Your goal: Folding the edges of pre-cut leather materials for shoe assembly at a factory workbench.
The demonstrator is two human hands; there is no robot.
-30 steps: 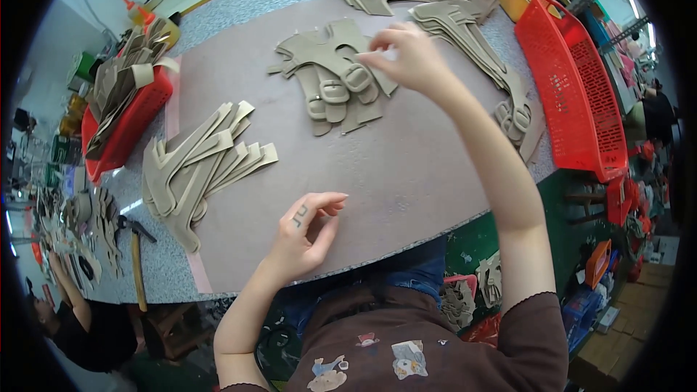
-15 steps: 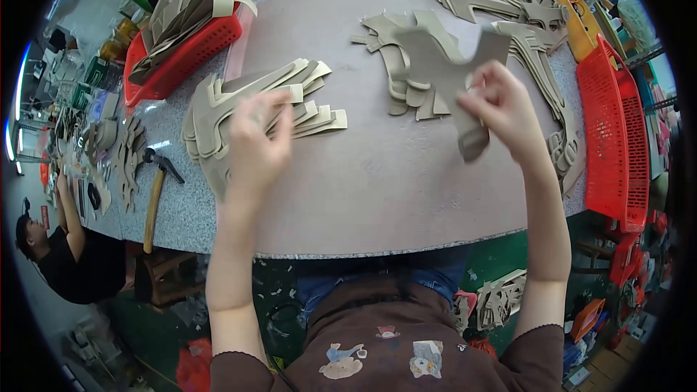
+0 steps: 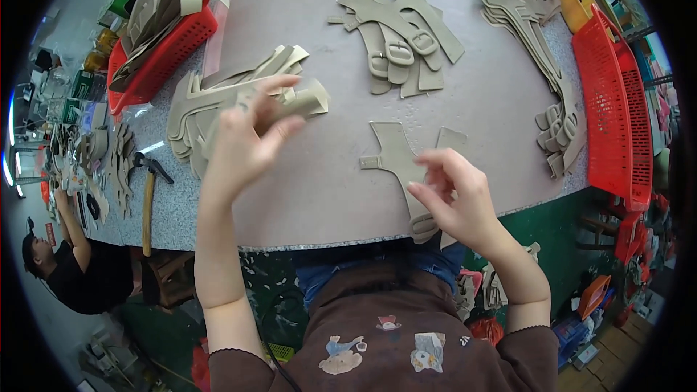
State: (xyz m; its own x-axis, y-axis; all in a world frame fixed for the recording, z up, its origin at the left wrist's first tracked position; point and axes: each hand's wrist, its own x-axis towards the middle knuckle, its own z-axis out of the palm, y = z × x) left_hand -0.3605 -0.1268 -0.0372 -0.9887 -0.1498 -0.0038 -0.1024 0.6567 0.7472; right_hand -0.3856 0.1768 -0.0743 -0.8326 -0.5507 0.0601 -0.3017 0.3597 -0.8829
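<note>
My left hand (image 3: 250,134) is over the left stack of cut grey-beige leather-like pieces (image 3: 192,116). Its thumb and index finger are spread on either side of a curled, raised strip (image 3: 311,99); the other fingers are partly hidden. At the front of the mat lies a branched strap piece (image 3: 392,141) with a small side tab and a buckle (image 3: 423,225) at its near end. My right hand (image 3: 461,199) hovers over its right side, thumb and fingers apart and nothing between them. Farther back, several buckled strap pieces (image 3: 396,29) overlap in a pile.
A red basket (image 3: 163,54) full of cut pieces stands at the back left, another red basket (image 3: 617,116) at the right. A hammer (image 3: 149,203) lies on the left. More stacked straps (image 3: 526,36) line the right side. A co-worker (image 3: 80,261) is at the far left.
My right hand has come down toward me and let go of the strap piece, which now lies on the mat. My left hand stays over its stack, where a strip now curls up.
</note>
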